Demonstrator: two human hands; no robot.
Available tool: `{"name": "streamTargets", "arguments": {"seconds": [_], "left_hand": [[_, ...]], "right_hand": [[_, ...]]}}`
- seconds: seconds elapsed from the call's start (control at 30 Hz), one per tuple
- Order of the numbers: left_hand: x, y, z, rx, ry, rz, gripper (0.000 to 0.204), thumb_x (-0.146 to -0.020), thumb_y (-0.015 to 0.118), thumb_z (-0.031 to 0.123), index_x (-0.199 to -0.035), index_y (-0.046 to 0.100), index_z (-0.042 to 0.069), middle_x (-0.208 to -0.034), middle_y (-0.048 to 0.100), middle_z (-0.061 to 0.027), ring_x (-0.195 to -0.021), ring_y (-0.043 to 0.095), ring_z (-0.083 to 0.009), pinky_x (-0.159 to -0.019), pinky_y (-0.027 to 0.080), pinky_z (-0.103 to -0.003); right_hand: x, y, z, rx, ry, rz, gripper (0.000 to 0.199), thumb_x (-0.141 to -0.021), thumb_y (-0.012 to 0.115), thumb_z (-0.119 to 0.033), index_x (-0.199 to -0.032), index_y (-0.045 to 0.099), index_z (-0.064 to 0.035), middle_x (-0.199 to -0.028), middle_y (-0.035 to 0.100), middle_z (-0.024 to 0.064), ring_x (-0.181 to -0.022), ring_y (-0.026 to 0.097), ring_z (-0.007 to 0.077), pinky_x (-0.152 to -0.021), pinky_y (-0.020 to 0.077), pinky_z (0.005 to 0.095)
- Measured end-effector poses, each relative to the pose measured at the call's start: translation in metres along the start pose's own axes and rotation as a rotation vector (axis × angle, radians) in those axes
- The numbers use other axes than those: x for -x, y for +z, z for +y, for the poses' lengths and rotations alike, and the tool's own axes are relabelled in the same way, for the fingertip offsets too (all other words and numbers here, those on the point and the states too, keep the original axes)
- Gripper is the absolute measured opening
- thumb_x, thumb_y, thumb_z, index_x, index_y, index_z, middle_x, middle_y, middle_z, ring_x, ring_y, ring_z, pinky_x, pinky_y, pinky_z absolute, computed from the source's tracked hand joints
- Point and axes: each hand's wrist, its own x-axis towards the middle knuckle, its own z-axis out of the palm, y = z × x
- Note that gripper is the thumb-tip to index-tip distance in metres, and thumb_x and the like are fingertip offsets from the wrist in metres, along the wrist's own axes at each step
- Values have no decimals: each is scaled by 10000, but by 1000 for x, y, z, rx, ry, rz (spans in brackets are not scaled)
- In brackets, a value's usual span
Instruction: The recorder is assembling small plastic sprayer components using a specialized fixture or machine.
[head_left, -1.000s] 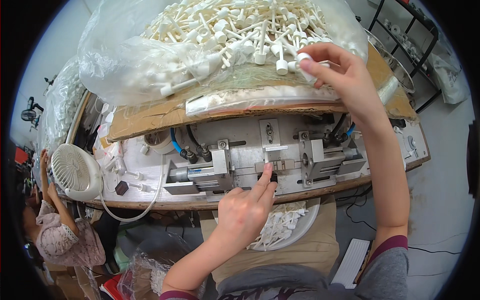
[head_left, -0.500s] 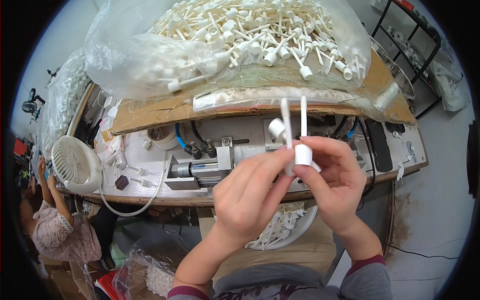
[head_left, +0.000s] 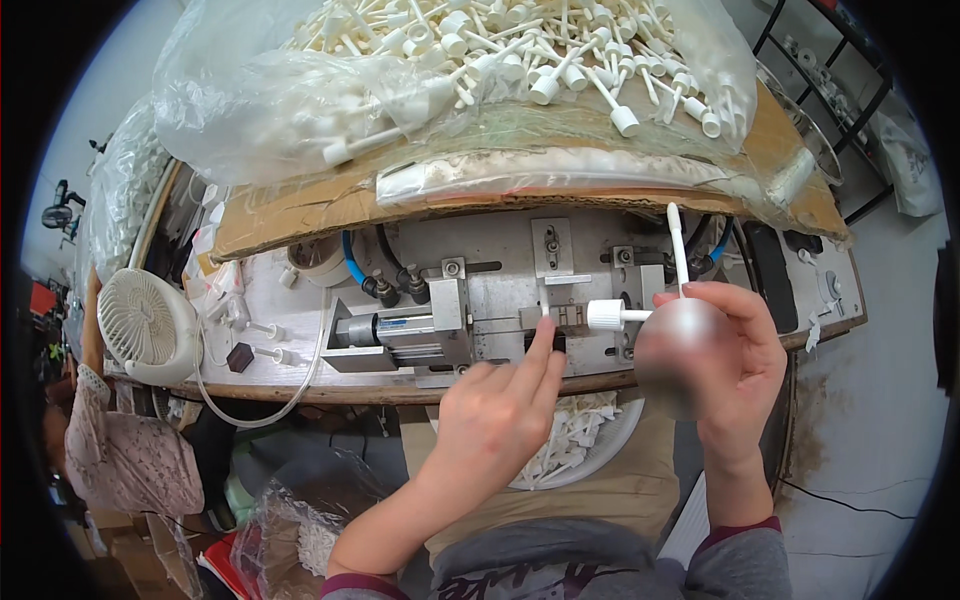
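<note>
My left hand (head_left: 497, 412) reaches to the small metal fixture (head_left: 568, 316) on the bench. Its index and middle fingers are stretched out, the index tip touching the fixture by a narrow pale piece; the thumb is hidden. To the right, my right hand (head_left: 752, 365) is closed around white capped sticks. One stick (head_left: 677, 250) points upward with a rounded tip; another lies sideways, its ribbed white cap (head_left: 605, 314) facing left toward the fixture. A blurred patch covers part of this hand and the sticks' lower ends. A metal cylinder (head_left: 405, 335) lies left of the fixture.
A large heap of white capped sticks (head_left: 560, 60) lies in clear plastic on a cardboard sheet (head_left: 300, 215) above the bench. A white bowl (head_left: 630, 425) of white pieces rests on my lap. A fan (head_left: 150, 325) stands left, a black phone (head_left: 770, 275) right. Another person (head_left: 130, 450) is far left.
My hands have parted: the left has lowered to the fixture and no longer shows the stick it held. My right hand has moved right and slightly down with its capped sticks.
</note>
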Motion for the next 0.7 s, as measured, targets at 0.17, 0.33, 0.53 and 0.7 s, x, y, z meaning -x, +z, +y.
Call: {"name": "streamTargets", "arguments": {"seconds": [0.17, 0.33, 0.53, 0.7], "left_hand": [[-8, -5, -2, -45, -3, -132, 297, -756, 796, 178, -1023, 721, 73, -1258, 686, -131, -527, 593, -174, -543, 481, -289], [-8, -14, -6, 339, -125, -138, 457, -717, 836, 124, -1152, 716, 52, -1223, 694, -153, -668, 665, -180, -608, 537, -305], [4, -47, -3, 1153, -206, -88, 524, -679, 879, 35, -1180, 726, 5, -1045, 742, -142, -915, 719, -226, -738, 588, -303], [17, -55, -1, 834, -227, 134, 344, -641, 901, 36, -955, 762, 15, -887, 707, -95, -776, 692, -181, -661, 568, -271]], "right_hand": [[1, -2, 0, -54, 67, 8, 360, -901, 645, 71, -1245, 540, 79, -1154, 663, 247, -941, 728, 263, -850, 602, 337], [5, -11, 3, -303, 201, -55, 364, -896, 665, 37, -1236, 544, 82, -1098, 685, 252, -883, 734, 252, -785, 615, 332], [13, -6, 8, -423, 391, -203, 365, -868, 677, 78, -1213, 559, 89, -1107, 676, 257, -857, 733, 251, -725, 618, 304], [1, 7, 17, 698, -404, -275, 414, -746, 756, 36, -1148, 659, 31, -1234, 658, 169, -919, 709, 228, -730, 584, 299]]}}
